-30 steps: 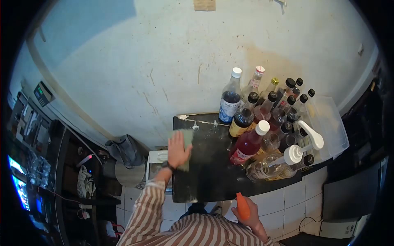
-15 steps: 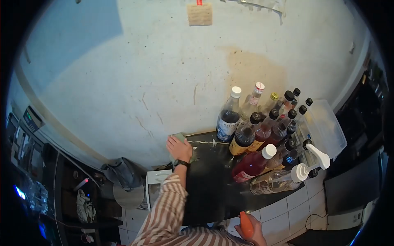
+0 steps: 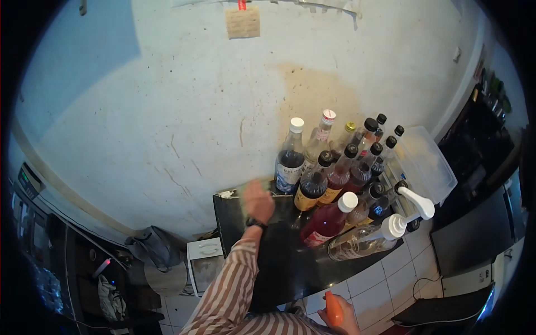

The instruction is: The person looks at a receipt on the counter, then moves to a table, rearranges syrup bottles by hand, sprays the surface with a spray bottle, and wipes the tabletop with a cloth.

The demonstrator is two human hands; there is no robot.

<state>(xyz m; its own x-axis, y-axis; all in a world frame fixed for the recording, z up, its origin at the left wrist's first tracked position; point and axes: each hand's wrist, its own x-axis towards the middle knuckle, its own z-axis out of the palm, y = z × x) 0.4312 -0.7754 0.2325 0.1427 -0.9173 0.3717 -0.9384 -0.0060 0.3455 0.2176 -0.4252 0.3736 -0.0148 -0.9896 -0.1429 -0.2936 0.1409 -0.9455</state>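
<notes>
My left hand (image 3: 258, 202), blurred by motion, is at the back edge of the black tabletop (image 3: 279, 268), close to the wall. A green cloth shows faintly at its fingers, pressed under the hand. Just right of it stands a dark blue bottle (image 3: 289, 162) with a white cap. My right hand (image 3: 345, 316) is wrapped round an orange object (image 3: 334, 308) at the front of the table; the rest of that object is hidden. Nearer on the tabletop are a red bottle (image 3: 326, 223) and a clear bottle (image 3: 357, 244) with a white pump.
Several dark-capped bottles (image 3: 338, 178) crowd the right of the table, beside a clear plastic bin (image 3: 424, 162). The stained wall (image 3: 206, 100) rises behind. Left of the table are a small white cabinet (image 3: 204, 249) and a grey bag (image 3: 156, 248).
My left hand has moved right along the back edge with the cloth, towards the blue bottle. The view has shifted. My right hand still holds the orange object.
</notes>
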